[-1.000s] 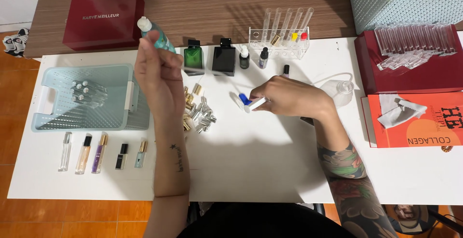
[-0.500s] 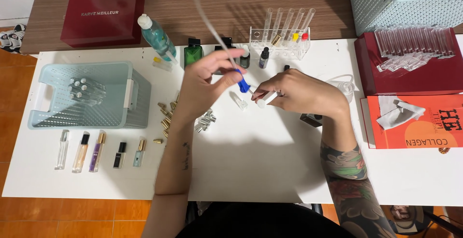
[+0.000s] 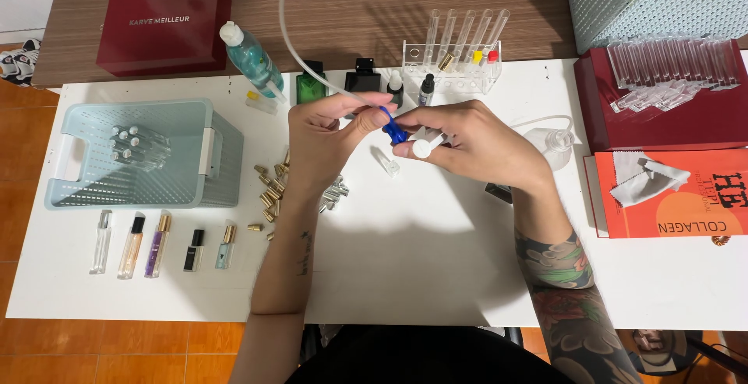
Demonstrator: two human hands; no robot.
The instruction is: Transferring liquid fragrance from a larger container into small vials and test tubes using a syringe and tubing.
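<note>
Fingers of left hand (image 3: 327, 131) pinching thin clear flexible tube (image 3: 300, 57) with small blue clip (image 3: 392, 125); right hand (image 3: 475, 144) gripping small white cap (image 3: 421, 148) above white table (image 3: 421, 259). Tube seeming light, floppy; holding near clip best.

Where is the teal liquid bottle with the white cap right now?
In the head view, the teal bottle stands tilted at the far left of the white table, between the dark red box and the green bottle, beyond the light blue basket.

Basket (image 3: 218, 158) lies left of both hands, vials (image 3: 160, 245) before it.
</note>
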